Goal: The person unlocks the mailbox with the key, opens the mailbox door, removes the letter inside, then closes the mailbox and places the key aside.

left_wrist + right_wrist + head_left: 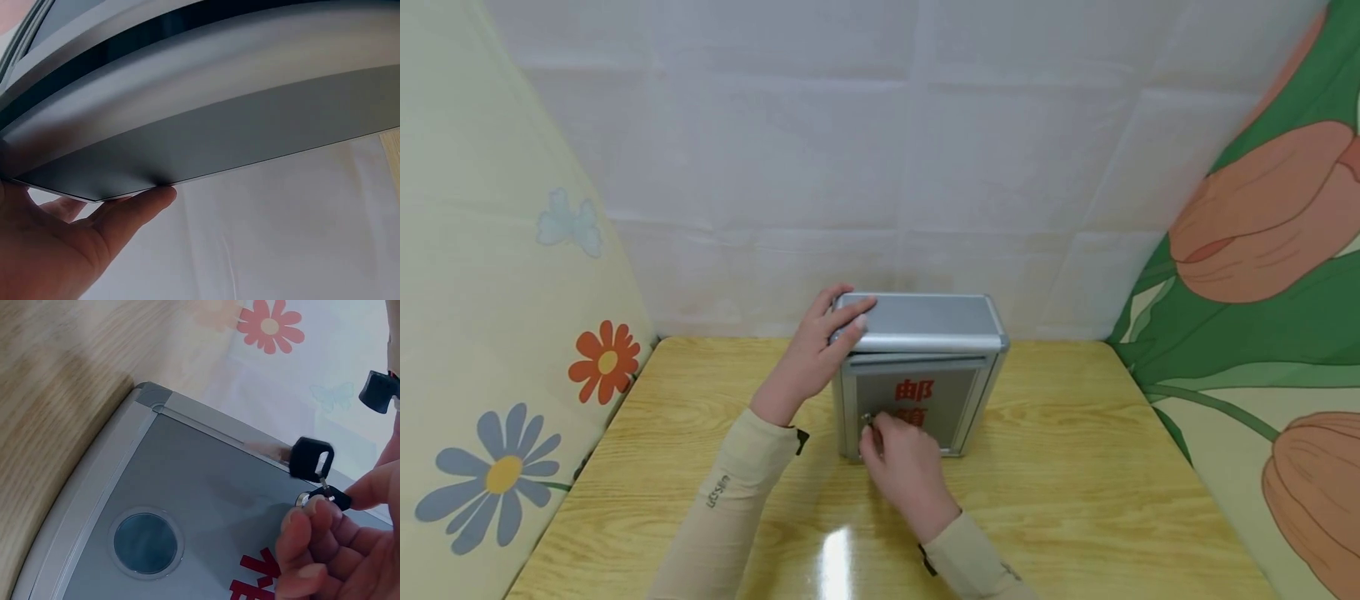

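A silver-grey metal mailbox (925,315) with red characters on its front stands upright on the table. My left hand (811,357) rests on its top left corner, fingers extended over the top; in the left wrist view the thumb (140,209) lies along the box's edge. My right hand (910,462) is at the lock on the left of the front door. Its thumb and fingers pinch a black-headed key (339,499) at the round lock (302,500). A second black-headed key (306,459) dangles from it on a small metal ring. The key's blade is hidden.
The wood-grain table (1060,500) reaches a white cloth backdrop (775,167) behind the box. Flower-printed cloths stand at the left (467,292) and right (1247,333). A round dark window (145,542) sits low on the mailbox's front.
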`<state>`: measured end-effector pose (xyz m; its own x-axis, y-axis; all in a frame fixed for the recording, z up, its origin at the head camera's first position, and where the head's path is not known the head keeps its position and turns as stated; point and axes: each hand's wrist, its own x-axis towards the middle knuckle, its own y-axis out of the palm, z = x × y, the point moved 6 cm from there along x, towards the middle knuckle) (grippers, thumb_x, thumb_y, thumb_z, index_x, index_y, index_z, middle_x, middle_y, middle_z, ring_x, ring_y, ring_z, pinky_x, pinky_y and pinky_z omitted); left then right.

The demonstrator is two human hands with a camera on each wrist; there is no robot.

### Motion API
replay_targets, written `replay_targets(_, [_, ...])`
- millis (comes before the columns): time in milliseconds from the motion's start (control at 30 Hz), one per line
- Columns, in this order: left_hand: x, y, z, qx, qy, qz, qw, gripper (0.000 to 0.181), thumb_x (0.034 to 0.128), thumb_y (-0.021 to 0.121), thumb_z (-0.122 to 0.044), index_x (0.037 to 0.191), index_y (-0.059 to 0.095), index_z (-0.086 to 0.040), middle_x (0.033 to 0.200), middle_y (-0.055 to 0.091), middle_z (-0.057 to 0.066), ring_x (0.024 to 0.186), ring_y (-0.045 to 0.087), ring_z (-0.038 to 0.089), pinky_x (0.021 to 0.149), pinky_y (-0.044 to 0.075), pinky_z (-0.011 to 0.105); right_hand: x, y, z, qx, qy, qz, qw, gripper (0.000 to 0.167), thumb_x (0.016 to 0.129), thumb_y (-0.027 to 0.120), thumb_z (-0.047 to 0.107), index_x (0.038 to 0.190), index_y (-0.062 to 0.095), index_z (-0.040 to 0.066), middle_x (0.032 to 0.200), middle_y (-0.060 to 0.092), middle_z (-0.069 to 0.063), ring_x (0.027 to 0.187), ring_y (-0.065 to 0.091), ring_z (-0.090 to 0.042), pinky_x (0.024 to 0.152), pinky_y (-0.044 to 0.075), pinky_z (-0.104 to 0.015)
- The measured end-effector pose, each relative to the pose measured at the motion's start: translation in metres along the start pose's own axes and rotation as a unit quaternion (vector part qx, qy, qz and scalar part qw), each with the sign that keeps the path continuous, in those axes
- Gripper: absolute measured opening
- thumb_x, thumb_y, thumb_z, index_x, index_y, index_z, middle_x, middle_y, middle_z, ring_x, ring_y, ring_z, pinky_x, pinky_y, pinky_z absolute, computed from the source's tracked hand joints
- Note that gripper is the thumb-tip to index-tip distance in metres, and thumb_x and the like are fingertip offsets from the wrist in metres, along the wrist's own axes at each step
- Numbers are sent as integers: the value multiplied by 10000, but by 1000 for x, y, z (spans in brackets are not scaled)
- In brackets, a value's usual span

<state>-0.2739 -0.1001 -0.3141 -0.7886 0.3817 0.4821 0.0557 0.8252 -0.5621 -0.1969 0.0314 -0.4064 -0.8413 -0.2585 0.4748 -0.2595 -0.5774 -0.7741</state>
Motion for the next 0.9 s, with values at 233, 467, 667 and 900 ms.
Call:
replay_targets(233, [-1,1,0,-63,-59,107,9999,467,1019,414,-433,1437,464,-230,1512,231,-30,1405,187,215,1031,308,488,-9,-5,1,-31,-197,-136,9997,339,899,588,175,613,411,227,520,336,141,424,298,-12,375,267,-186])
replay_targets(467, [0,0,1,35,79,81,9999,471,1028,385,-429,1433,473,-205,1501,249,12,1377,236,261,1019,314,492,-20,-12,0,-15,-391,-367,9986,297,862,607,152,631,438,226,555,355,155,453,321,-5,409,271,-183])
replay_targets(667, [0,0,1,29,112,98,9999,462,1037,368,-407,1433,473,-195,1502,243,26,1353,260,244,1014,309,495,-30,-18,-1,-37,-452,-411,9981,271,837,624,154,640,455,229,567,369,168,475,332,1,435,281,-183])
replay_targets(900, [0,-1,0,21,113,95,9999,449,1039,379,-383,1433,474,-187,1506,239,29,1355,259,239,1017,305,500,-38,-23,-4,-57,-416,-324,9986,241,834,651,170,664,490,230,580,423,158,483,340,14,437,291,-178])
